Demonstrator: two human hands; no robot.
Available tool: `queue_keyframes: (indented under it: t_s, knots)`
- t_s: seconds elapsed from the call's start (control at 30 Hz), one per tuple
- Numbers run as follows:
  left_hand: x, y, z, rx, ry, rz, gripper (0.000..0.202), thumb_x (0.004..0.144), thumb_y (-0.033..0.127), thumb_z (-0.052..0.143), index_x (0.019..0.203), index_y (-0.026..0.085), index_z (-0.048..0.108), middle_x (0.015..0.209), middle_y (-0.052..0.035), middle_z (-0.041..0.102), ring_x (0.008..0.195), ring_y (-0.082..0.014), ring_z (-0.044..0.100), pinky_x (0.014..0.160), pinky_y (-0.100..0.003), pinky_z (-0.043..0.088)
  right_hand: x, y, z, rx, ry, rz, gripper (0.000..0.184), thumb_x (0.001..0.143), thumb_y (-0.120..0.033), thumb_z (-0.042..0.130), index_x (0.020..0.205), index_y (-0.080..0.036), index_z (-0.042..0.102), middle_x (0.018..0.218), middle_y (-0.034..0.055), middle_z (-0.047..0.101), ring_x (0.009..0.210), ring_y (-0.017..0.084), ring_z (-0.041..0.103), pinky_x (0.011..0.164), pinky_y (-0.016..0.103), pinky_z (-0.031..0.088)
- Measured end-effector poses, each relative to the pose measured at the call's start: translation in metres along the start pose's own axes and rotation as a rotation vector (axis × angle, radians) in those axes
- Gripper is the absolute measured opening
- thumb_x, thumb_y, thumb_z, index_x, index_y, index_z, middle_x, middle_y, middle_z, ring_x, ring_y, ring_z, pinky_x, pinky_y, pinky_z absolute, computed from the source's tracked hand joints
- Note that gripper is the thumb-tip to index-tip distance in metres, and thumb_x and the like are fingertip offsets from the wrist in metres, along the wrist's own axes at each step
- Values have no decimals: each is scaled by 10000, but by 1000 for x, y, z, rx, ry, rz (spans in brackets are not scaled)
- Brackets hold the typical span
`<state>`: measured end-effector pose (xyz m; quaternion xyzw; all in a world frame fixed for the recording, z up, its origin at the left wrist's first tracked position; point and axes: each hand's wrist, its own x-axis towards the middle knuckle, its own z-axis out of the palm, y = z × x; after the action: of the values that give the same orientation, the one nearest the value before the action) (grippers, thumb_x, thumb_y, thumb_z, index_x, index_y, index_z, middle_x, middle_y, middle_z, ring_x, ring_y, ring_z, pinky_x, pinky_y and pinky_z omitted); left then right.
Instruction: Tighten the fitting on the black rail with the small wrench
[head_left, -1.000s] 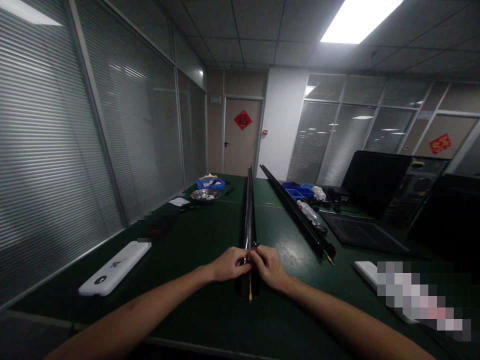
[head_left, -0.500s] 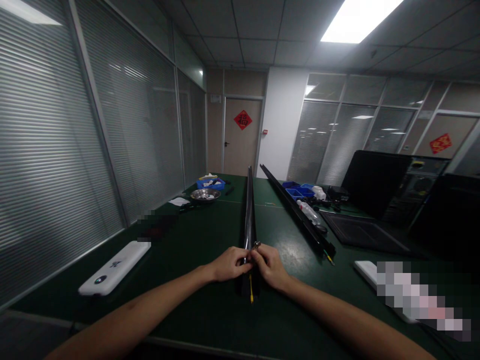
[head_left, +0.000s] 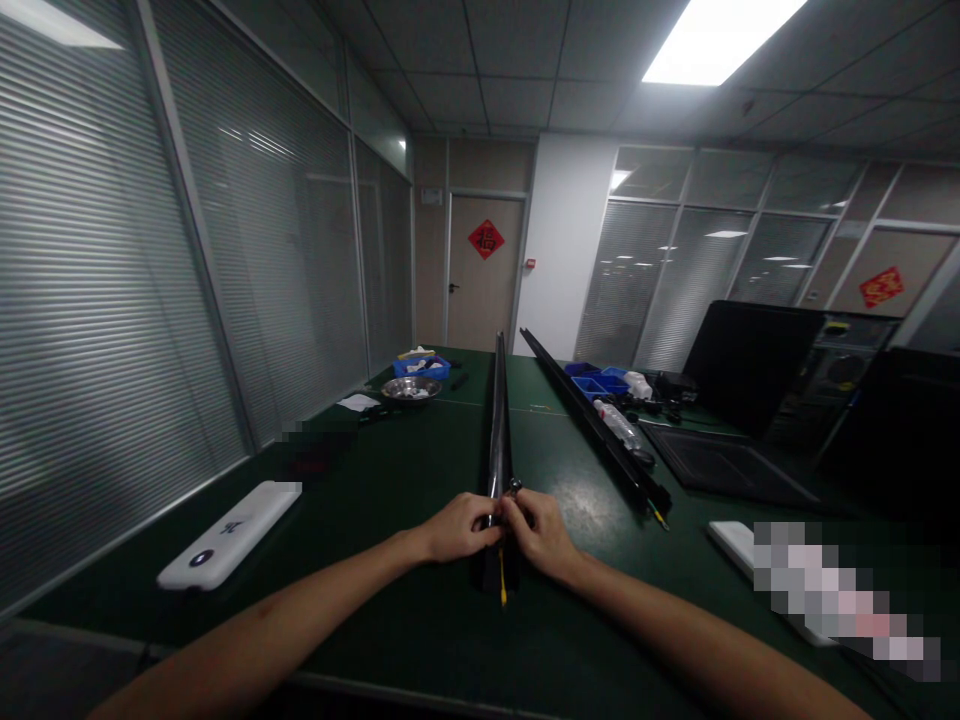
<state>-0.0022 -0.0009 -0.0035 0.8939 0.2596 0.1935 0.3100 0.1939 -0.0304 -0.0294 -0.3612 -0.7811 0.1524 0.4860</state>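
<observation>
The left hand (head_left: 459,527) grips the long black channel rail (head_left: 498,420) close to its near end, presumably steadying it lengthwise on the green surface (head_left: 420,450), while the right hand (head_left: 546,535) pinches a small metallic piece (head_left: 515,486) beside it.

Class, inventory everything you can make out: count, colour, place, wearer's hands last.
Table: 1, green, foreground
Long bars: 2, black, centre and right
Leads: 2, yellow, bars' near ends
Metal part: 1, silver, by centre bar
Cases: 2, white, left and right
Bowl: 1, silver, far left
Bins: several, blue, far left and right
Flat panel: 1, black, right
Equipment: several, black, far right
Doors: 2, beige, back
Signs: 2, red, doors
Blinds: several, grey, left, back
Left hand: 1, bare, on centre bar
Right hand: 1, bare, by centre bar
</observation>
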Motion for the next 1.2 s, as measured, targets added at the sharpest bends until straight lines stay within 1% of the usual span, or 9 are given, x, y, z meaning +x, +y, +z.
queue_keyframes:
  t_s: [0.1,0.23,0.43,0.73,0.9,1.07,1.2]
  knots:
    - [0,0,1,7,3,3,188,944,252,590,1047,132,693,922,-35,658,706,-134,547,637,-207,410,-1,1,1,-17,14,-2,377,1015,-325,492,677,-168,549,629,-5,543,547,114,494,541,239,352]
    - [1,-2,2,24,15,2,179,932,239,594,1032,128,694,872,-26,649,681,-130,533,625,-208,399,-1,3,3,-26,32,-8,373,1001,-305,498,653,-174,517,596,-14,510,526,109,472,523,231,342]
    - [-1,-3,0,24,-5,17,186,932,233,590,1057,135,688,899,-22,652,689,-127,538,631,-206,405,-2,3,3,-32,42,-11,377,1002,-318,500,655,-173,520,592,-17,507,509,102,457,512,228,338]
    - [-1,2,-1,14,-4,10,193,944,244,588,1072,142,689,920,-33,661,722,-139,562,655,-210,430,-3,4,4,-50,63,-19,383,1008,-341,496,666,-176,544,591,-6,533,505,109,476,508,235,361]
    - [-2,2,-2,-3,-21,11,213,952,281,593,1084,145,688,962,-41,667,740,-143,567,669,-213,441,-3,2,3,-55,63,-24,392,1003,-342,501,647,-180,529,580,-8,526,492,105,466,498,233,358]
    - [0,0,-1,-6,-8,16,212,945,295,604,1056,141,700,922,-36,659,726,-141,558,652,-205,428,-5,4,4,-66,68,-40,368,993,-311,511,649,-182,523,572,-11,523,480,101,462,487,229,352]
    - [0,-2,1,-12,3,33,219,940,306,608,1034,131,701,881,-29,645,711,-138,549,633,-202,414,-6,4,4,-67,54,-27,383,1002,-322,493,647,-183,528,572,-6,530,484,106,474,486,233,358]
